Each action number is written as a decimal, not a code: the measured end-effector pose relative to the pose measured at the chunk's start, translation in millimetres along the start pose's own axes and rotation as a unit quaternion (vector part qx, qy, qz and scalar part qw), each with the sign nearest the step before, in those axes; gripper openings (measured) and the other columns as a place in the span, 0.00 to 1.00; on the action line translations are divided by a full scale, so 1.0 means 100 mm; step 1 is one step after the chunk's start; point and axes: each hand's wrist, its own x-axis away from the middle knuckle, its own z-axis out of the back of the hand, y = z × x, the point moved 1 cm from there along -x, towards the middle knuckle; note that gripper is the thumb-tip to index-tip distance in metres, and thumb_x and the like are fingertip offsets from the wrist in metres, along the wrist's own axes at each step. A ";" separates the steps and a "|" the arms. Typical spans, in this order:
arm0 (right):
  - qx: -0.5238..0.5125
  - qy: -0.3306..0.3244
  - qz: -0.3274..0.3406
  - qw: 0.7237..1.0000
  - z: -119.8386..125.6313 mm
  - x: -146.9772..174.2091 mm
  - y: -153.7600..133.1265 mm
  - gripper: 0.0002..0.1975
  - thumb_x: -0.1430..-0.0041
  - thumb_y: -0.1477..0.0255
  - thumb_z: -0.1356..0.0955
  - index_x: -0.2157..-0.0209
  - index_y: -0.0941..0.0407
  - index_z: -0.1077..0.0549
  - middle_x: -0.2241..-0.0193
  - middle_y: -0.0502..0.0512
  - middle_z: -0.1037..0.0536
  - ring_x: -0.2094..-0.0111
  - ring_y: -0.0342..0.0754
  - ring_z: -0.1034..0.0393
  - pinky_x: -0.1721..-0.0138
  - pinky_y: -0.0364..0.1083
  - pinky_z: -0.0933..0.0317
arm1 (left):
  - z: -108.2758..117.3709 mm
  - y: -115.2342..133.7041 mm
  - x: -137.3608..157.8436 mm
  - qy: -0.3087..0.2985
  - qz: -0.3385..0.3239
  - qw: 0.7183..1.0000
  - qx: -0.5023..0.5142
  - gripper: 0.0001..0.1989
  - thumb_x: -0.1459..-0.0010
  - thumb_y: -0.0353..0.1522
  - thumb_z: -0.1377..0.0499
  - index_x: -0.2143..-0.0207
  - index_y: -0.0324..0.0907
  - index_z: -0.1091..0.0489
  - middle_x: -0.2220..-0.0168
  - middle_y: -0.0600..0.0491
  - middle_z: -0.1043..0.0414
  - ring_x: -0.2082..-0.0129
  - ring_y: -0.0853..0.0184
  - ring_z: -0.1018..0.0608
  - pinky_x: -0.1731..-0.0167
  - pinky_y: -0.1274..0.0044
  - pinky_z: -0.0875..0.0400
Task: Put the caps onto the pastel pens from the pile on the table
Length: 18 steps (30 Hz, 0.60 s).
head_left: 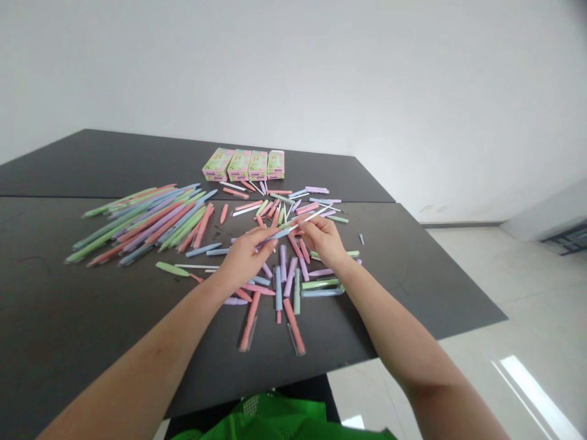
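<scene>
My left hand (244, 255) is closed on a blue pen part (279, 233), which points up and to the right. Between the thumb and fingers of my right hand (323, 239) is a thin white pen refill (321, 211). The refill's lower end meets or nearly meets the blue part; whether it is inside cannot be told. Beneath and around both hands lie loose pen barrels and caps, among them a purple barrel (290, 276), a blue barrel (277, 287) and a red barrel (293, 327) with a clear clip.
To the left lies a heap of whole pens (151, 223) in several colours. Several pink and green boxes (239, 165) stand in a row at the back. A small blue piece (361, 239) rests at right on the dark table (413, 287), before a white wall.
</scene>
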 end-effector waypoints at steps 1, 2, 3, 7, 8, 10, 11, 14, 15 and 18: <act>0.001 -0.005 0.000 1.000 0.00 0.00 0.01 0.14 0.47 0.59 0.31 0.70 0.57 0.25 0.81 0.49 0.27 0.87 0.36 0.50 0.85 0.40 0.58 | 0.00 0.00 0.00 -0.001 -0.001 1.000 0.000 0.18 0.38 0.36 0.47 0.51 0.38 0.27 0.53 0.46 0.25 0.51 0.60 0.24 0.48 0.70 0.33; 0.003 -0.009 0.000 1.000 -0.01 0.00 0.02 0.14 0.47 0.59 0.31 0.70 0.58 0.25 0.80 0.49 0.26 0.86 0.36 0.50 0.85 0.40 0.57 | -0.01 0.00 0.00 -0.002 0.000 1.000 -0.001 0.18 0.38 0.36 0.47 0.51 0.38 0.27 0.52 0.46 0.25 0.51 0.60 0.24 0.47 0.69 0.33; 0.007 -0.013 -0.001 1.000 -0.01 0.00 0.03 0.14 0.48 0.59 0.31 0.70 0.58 0.25 0.79 0.50 0.25 0.86 0.35 0.50 0.84 0.40 0.57 | -0.01 -0.01 0.00 -0.002 0.001 1.000 0.000 0.18 0.38 0.36 0.47 0.51 0.38 0.27 0.52 0.46 0.25 0.51 0.60 0.24 0.47 0.69 0.33; 0.008 -0.035 -0.013 0.999 -0.05 0.00 0.01 0.16 0.48 0.59 0.30 0.69 0.59 0.25 0.79 0.49 0.26 0.86 0.35 0.53 0.85 0.39 0.60 | -0.02 -0.02 0.01 -0.004 0.007 1.000 0.002 0.19 0.38 0.37 0.47 0.49 0.38 0.28 0.51 0.46 0.24 0.50 0.59 0.24 0.47 0.69 0.32; 0.004 -0.041 -0.015 0.999 -0.06 0.01 0.00 0.16 0.48 0.59 0.30 0.69 0.59 0.26 0.79 0.49 0.26 0.86 0.34 0.53 0.85 0.39 0.61 | -0.02 -0.02 0.01 -0.004 0.008 1.000 0.002 0.19 0.38 0.38 0.47 0.49 0.38 0.28 0.51 0.46 0.24 0.50 0.59 0.24 0.47 0.69 0.32; -0.005 -0.049 -0.020 0.999 -0.07 0.02 -0.02 0.16 0.48 0.59 0.31 0.67 0.59 0.26 0.78 0.49 0.25 0.87 0.33 0.54 0.86 0.40 0.63 | -0.02 -0.02 0.01 -0.001 0.010 1.000 0.001 0.20 0.38 0.38 0.47 0.49 0.37 0.28 0.50 0.45 0.25 0.50 0.59 0.24 0.47 0.69 0.32; -0.013 -0.052 -0.024 0.998 -0.07 0.02 -0.03 0.16 0.47 0.59 0.31 0.66 0.59 0.27 0.78 0.49 0.26 0.88 0.33 0.55 0.86 0.40 0.64 | -0.02 -0.01 0.01 -0.001 0.011 1.000 0.001 0.20 0.38 0.38 0.47 0.49 0.37 0.28 0.50 0.45 0.25 0.50 0.59 0.24 0.47 0.69 0.33; -0.050 -0.057 -0.029 0.997 -0.05 0.02 -0.04 0.15 0.45 0.59 0.33 0.63 0.57 0.28 0.80 0.46 0.28 0.89 0.34 0.55 0.87 0.40 0.66 | -0.02 0.00 0.01 -0.007 0.012 1.000 0.000 0.19 0.39 0.38 0.47 0.50 0.38 0.27 0.51 0.46 0.24 0.50 0.59 0.24 0.47 0.68 0.32; -0.064 -0.055 -0.027 0.996 -0.04 0.01 -0.04 0.15 0.44 0.60 0.34 0.63 0.57 0.29 0.80 0.45 0.29 0.89 0.34 0.56 0.87 0.40 0.67 | -0.02 0.00 0.01 -0.008 0.014 1.000 0.000 0.19 0.39 0.38 0.47 0.50 0.38 0.27 0.51 0.46 0.24 0.51 0.59 0.24 0.47 0.69 0.32; -0.089 -0.035 -0.025 0.995 -0.01 0.00 -0.05 0.13 0.45 0.62 0.34 0.63 0.56 0.30 0.81 0.44 0.32 0.89 0.33 0.57 0.86 0.39 0.68 | -0.02 -0.01 0.01 -0.005 0.021 1.000 -0.003 0.19 0.39 0.38 0.47 0.50 0.40 0.27 0.52 0.47 0.24 0.52 0.60 0.23 0.49 0.69 0.30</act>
